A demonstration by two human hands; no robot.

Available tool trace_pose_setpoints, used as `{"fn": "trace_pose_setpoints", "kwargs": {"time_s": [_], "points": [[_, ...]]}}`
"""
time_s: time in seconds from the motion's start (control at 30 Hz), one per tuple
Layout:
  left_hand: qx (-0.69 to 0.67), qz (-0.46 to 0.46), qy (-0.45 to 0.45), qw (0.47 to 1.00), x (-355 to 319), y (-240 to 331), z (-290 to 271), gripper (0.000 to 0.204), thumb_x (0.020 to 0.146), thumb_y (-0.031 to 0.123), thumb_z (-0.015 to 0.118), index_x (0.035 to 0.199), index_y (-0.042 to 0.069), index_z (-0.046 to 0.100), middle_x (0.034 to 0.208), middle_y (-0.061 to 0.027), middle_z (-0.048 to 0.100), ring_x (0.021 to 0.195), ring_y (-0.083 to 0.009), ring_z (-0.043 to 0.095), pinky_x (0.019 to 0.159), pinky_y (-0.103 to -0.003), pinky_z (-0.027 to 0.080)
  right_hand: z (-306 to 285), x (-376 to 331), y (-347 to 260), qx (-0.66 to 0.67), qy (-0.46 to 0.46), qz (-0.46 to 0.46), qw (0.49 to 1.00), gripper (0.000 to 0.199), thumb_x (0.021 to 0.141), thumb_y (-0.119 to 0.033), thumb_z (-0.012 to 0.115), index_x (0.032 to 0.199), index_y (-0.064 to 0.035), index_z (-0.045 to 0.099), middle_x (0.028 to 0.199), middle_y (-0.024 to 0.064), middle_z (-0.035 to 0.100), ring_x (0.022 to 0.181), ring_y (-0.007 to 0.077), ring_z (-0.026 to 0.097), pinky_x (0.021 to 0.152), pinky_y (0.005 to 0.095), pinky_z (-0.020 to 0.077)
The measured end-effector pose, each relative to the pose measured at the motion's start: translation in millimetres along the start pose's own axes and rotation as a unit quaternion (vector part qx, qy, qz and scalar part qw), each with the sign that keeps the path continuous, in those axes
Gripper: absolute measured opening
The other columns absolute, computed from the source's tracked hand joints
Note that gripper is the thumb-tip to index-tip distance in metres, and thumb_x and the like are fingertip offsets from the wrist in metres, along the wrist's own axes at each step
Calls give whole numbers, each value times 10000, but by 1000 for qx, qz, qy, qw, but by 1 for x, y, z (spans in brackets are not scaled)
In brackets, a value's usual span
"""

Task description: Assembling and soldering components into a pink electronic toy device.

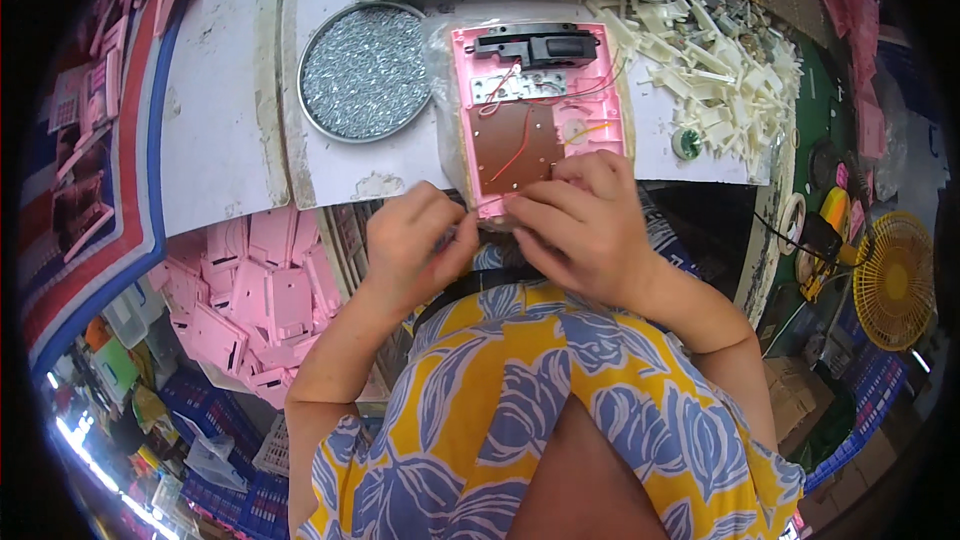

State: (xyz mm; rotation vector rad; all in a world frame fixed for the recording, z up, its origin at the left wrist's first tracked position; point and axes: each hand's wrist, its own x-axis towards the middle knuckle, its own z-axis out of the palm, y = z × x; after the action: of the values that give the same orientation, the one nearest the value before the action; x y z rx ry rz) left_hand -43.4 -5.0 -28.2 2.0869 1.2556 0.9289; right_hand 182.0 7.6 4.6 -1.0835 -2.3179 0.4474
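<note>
"Pink plastic casing point(610, 105) lies open on clear wrap point(446, 105), at the front edge of the white table point(225, 120). How are the hands?"

"The left hand point(422, 240) is curled at its near left corner, thumb close to forefinger. The right hand point(585, 225) bends its fingers over the near right part. Whether either one pinches something, I cannot tell (the fingers themselves hide it)."

"What could go wrong?"

"I think first of the red wire point(526, 140), which runs loose over the brown board point(488, 145). If a finger catches it, the joint may be pulled off. Also, the near end seems to reach past the table edge, so a strong press there could tip the casing."

"And the things around?"

"To the left, a round tray point(303, 70) of small metal pieces point(365, 70); to the right, white plastic parts point(705, 85) in a loose heap. A careless elbow might, in my judgement, scatter both."
</note>
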Motion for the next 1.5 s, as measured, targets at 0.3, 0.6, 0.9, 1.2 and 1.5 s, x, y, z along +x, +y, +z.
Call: {"fn": "trace_pose_setpoints", "kwargs": {"time_s": [0.3,0.6,0.9,1.2,1.5], "points": [[20,27,-277,960,-20,11,-13,161,825,143,729,964,85,672,828,-96,599,697,-315,619,599,-409,500,28,3,-5,-38,16,12,999,200,744,-219,775,889,-128,672,925,28,609,933,258,550,857,450,376],[-11,117,-99,988,9,-18,-10,207,828,177,783,1006,94,716,747,-84,552,659,-279,585,566,-395,463,-82,22,67,96,30,-16,995,264,714,-155,812,942,-63,717,830,60,638,813,255,585,813,363,456],[-22,156,-151,976,33,-21,-22,187,832,212,775,967,106,702,719,-68,530,622,-277,566,534,-408,428,-208,257,303,230,238,194,924,302,908,-249,751,1067,5,709,829,-17,626,668,57,506,583,220,392],[-50,146,-167,974,38,-21,-19,167,841,234,774,949,123,711,715,-44,525,619,-232,566,539,-372,435,-132,459,330,-160,142,-128,968,130,907,-189,712,998,-96,697,936,24,690,886,186,651,739,336,532],[-70,100,-152,981,27,-21,-20,198,840,257,783,978,130,717,723,-36,519,616,-223,557,546,-365,439,-82,489,297,-338,248,-146,896,105,854,-148,685,950,-110,672,993,22,662,1028,263,615,815,400,568]]}}
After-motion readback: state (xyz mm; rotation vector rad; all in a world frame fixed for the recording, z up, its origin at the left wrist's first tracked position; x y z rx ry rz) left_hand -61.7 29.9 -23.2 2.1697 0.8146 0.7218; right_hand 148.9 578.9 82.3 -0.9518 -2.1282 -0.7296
